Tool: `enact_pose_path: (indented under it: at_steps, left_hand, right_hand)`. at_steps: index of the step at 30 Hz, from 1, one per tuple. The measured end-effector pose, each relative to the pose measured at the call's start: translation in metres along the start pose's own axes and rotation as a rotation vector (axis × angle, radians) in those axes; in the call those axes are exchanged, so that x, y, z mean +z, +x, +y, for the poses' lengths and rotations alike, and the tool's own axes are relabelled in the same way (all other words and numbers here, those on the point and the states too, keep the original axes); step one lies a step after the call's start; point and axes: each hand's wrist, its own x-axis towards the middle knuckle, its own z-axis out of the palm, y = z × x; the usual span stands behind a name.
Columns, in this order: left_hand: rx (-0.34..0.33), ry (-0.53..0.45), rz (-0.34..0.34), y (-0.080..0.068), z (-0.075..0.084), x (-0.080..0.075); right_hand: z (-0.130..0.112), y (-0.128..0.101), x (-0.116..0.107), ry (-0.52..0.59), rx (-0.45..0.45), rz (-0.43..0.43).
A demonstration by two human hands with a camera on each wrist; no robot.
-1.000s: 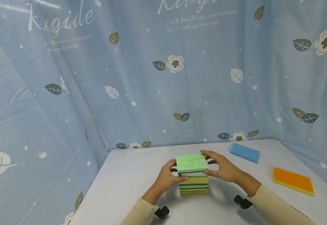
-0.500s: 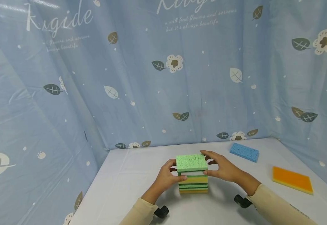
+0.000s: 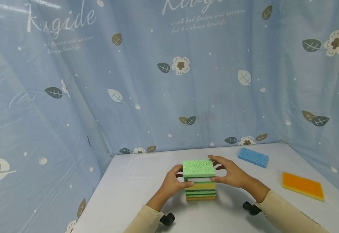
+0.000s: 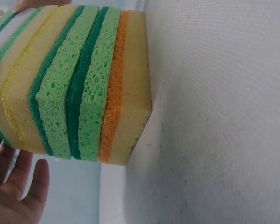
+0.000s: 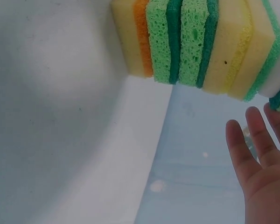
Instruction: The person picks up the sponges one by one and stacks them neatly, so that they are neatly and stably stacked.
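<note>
1. Sponge stack (image 3: 199,184) stands on the white table (image 3: 134,181), near its front middle. Layers from the bottom, read in the wrist views: cream-and-orange, two green ones with dark scrub faces, yellow, then white, with a light green sponge (image 3: 198,168) on top.
2. Left hand (image 3: 173,184) sits against the stack's left side; thumb curls onto the front near the white layer and fingers wrap the far side, so it holds the upper layers rather than resting flat.
3. Right hand (image 3: 230,174) is at the stack's right side, thumb touching the front right edge under the top sponge, fingers reaching round the far corner. In the right wrist view the fingers (image 5: 256,149) look fairly straight and a little apart from the layers, so how firmly they press I cannot tell.
4. Judgement: two hands on opposite sides square the layers and keep a tall, soft pile from leaning; the stack reads roughly aligned, with the top sponge overhanging slightly.
5. Blue sponge (image 3: 253,157) lies flat behind and right of the stack; an orange sponge (image 3: 303,187) lies well apart to its right. Both untouched.
6. Blue flower-print curtain (image 3: 169,81) rises behind the stack and on both sides.
7. Against the earlier frames: almost nothing differs. Both hands keep their positions and the stack has not shifted or gained a layer.
</note>
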Motion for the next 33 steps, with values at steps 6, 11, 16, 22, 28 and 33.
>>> enact_pose_path:
  at_steps: [6,11,16,22,28,33]
  left_hand:
    - [0.041,0.016,0.008,0.000,-0.002,-0.001]
    - [0.070,0.069,0.031,0.000,-0.006,-0.005]
    - [0.045,0.058,0.032,-0.001,0.003,-0.013]
    - [0.042,0.017,0.032,0.001,-0.003,-0.017]
    - [0.087,-0.015,0.033,0.004,0.001,-0.021]
    - [0.110,-0.017,0.023,0.006,0.004,-0.022]
  right_hand:
    - [0.001,0.001,0.000,-0.004,0.004,-0.003]
    - [-0.001,0.002,-0.001,-0.010,0.002,-0.011]
    - [-0.003,0.000,-0.003,-0.017,0.009,-0.015]
    - [-0.001,-0.008,-0.010,-0.042,0.023,-0.019]
    - [0.005,-0.020,-0.025,-0.092,0.013,-0.021]
    - [0.017,-0.034,-0.040,-0.175,0.042,-0.034]
